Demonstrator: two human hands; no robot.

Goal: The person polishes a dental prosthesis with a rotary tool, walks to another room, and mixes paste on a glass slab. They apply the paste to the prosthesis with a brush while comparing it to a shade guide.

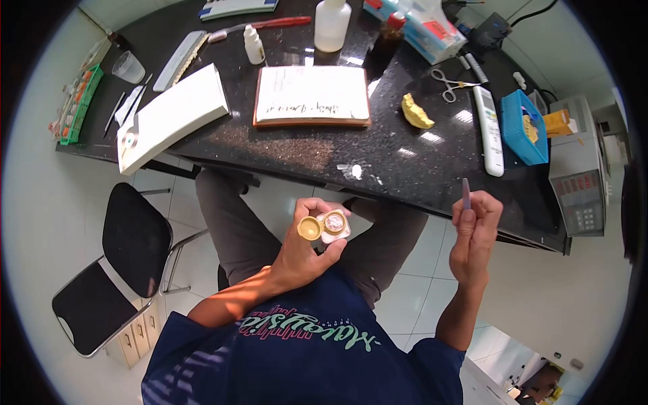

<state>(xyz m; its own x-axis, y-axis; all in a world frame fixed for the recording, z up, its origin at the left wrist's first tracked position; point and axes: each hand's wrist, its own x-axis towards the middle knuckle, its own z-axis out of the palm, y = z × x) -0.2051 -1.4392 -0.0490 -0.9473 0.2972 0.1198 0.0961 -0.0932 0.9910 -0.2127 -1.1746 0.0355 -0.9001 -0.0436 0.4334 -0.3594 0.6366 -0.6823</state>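
Over my lap, my left hand [305,251] is closed around a small squarish container [335,236] with a round gold-rimmed opening. Its gold flip lid [309,228] hangs open to the left, and pinkish-white material shows inside. Off to the right, beside the table edge, my right hand [475,233] is raised and pinches a thin, flat, greyish blade-like tool [466,192] pointing upward. The two hands are well apart. White smears [354,171] mark the dark table near its front edge, and a yellow curved piece [417,112] lies farther back.
The dark table [385,158] carries an open notebook [312,94], a white box [177,116], a dropper bottle [254,44], scissor-handled forceps [451,85], a white remote [489,131] and a blue basket [518,135]. A black chair [137,229] stands at left.
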